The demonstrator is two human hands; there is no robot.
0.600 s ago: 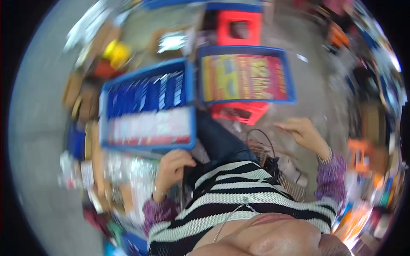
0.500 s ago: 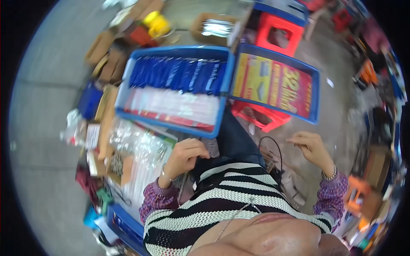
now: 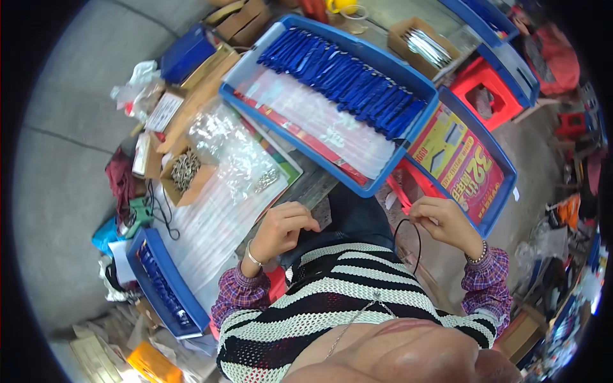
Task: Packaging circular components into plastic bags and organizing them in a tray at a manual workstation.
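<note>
My left hand (image 3: pixel 284 231) hovers in front of my lap, near the near edge of the work table, with its fingers curled inward. My right hand (image 3: pixel 444 225) is raised over the near edge of the smaller blue tray (image 3: pixel 504 203), its thumb and fingers drawn together. If either hand holds anything, it is hidden or too small to see. Ahead lies a large blue tray (image 3: pixel 306 150) with a row of slim blue wrapped items (image 3: pixel 345 76) above pale pink-and-white printed packs (image 3: pixel 319 124). A yellow-and-red printed sheet or box (image 3: pixel 461 159) fills the smaller tray.
On the table to the left are clear plastic bags (image 3: pixel 223 140) and an open carton of small metal parts (image 3: pixel 185 169). Another blue bin (image 3: pixel 167 287) stands at the lower left. Red stools (image 3: pixel 488 96) are at the right, and a thin black cable (image 3: pixel 419 246) loops beside my lap.
My view has swung, so the trays and table appear turned clockwise and shifted right. My right hand has come inward and its fingers have drawn closer together. My left hand stays curled.
</note>
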